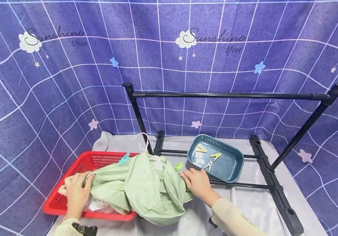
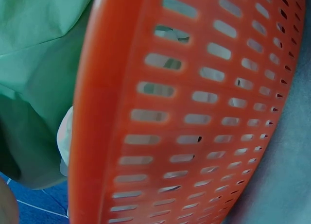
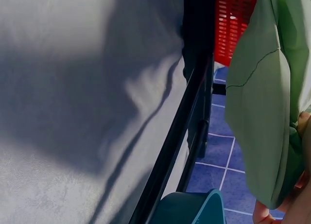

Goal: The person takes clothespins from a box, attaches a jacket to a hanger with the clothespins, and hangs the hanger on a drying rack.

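Observation:
A light green garment hangs bunched on a hanger, whose pale hook points up. A blue clothespin is on its upper left edge and a green clothespin on its upper right. My left hand grips the garment's left end over the red basket. At the right end, my right hand pinches the edge beside the green clothespin. The right wrist view shows fingers at the hanging green cloth. In the left wrist view, the basket's slotted wall fills most of the picture.
A black rack stands behind, its crossbar raised and its feet on the grey cloth. The teal bin rests over its lower bars, with yellow clothespins and a pale one inside. White items lie in the basket.

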Demonstrator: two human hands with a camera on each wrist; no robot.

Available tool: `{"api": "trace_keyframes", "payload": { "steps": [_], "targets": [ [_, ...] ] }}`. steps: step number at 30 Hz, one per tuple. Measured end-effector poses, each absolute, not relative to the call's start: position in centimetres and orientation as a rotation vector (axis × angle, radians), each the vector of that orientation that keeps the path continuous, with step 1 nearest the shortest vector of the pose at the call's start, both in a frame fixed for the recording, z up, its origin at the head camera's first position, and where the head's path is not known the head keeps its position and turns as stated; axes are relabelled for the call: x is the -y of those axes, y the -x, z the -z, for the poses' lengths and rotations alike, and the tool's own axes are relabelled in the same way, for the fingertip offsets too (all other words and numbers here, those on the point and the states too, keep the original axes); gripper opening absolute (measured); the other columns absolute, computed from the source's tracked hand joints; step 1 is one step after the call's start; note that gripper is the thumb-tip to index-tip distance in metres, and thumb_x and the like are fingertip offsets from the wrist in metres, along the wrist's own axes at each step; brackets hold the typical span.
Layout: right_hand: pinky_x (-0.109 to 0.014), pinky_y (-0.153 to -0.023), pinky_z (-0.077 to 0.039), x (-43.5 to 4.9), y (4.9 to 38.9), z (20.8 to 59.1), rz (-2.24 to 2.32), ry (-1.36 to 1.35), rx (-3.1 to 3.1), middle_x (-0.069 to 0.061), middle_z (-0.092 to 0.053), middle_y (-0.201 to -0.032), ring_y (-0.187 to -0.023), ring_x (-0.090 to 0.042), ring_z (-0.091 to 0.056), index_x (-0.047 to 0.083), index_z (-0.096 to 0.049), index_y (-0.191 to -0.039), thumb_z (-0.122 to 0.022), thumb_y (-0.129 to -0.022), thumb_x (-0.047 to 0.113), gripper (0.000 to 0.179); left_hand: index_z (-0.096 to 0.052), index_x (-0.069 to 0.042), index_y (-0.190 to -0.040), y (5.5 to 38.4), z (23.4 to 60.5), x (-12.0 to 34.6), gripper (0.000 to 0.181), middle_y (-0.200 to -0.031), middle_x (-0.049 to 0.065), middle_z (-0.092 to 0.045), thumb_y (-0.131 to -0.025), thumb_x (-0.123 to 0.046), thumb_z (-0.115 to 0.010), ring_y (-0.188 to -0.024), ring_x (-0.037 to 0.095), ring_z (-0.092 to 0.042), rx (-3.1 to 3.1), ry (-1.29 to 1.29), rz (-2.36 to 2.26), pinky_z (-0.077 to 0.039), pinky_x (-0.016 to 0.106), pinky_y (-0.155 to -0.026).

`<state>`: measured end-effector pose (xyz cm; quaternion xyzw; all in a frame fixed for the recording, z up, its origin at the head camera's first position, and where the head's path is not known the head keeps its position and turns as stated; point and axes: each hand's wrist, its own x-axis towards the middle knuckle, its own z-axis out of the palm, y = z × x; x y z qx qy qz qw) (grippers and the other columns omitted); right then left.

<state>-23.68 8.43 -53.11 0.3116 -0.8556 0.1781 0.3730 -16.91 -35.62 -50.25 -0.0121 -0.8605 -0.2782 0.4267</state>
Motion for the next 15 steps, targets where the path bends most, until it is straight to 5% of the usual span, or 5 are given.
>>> {"api": "trace_keyframes", "payload": {
  "steps": [15],
  "targets": [
    [-0.030,-0.050,-0.024,-8.43,22.71,53.03,-0.484,-0.785,2.131,0.004,-0.043,-0.060,-0.049,-0.017,-0.045,0.017,-0.049,-0.069,-0.065,-0.086,0.030,0.026,-0.071,0.003,-0.097,17.77,50.20,35.43,0.021,-0.087,0.018,-0.063,-0.077,0.007,-0.075,-0.091,0.041,-0.043,2.101,0.113,0.666,-0.022,0.052,-0.080]
  ]
}}
